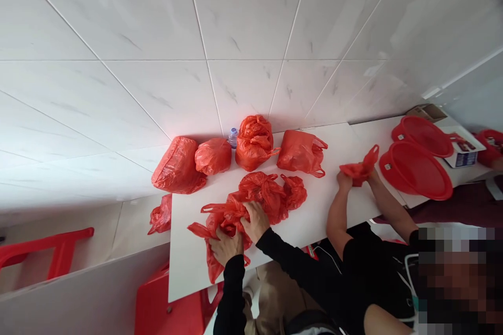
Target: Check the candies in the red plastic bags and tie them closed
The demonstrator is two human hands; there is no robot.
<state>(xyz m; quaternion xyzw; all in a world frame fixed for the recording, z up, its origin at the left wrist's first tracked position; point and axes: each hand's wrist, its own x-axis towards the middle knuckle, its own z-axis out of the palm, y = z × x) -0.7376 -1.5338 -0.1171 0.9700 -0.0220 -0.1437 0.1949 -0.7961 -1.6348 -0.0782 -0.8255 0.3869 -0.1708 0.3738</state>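
A crumpled red plastic bag point(215, 267) lies near the table's front left part, under both my hands. My left hand point(228, 246) is closed on its gathered film, the fingers curled and partly hidden in the folds. On the bag's upper right side, my right hand point(256, 221) grips the bunched plastic with thumb and fingers. A loose handle loop point(214, 208) sticks out to the left. Just beyond my right hand lie a filled, knotted red bag point(261, 191) and a smaller red bundle point(294, 192). What the bags contain is hidden.
Along the wall stand several filled red bags point(178, 165) and a small bottle point(233, 138). To my right, a co-worker's hands point(345, 181) hold another red bag point(359, 169). Red basins point(416, 170) and a white box point(463, 149) occupy the far right. A red stool point(168, 303) stands below the table point(184, 251).
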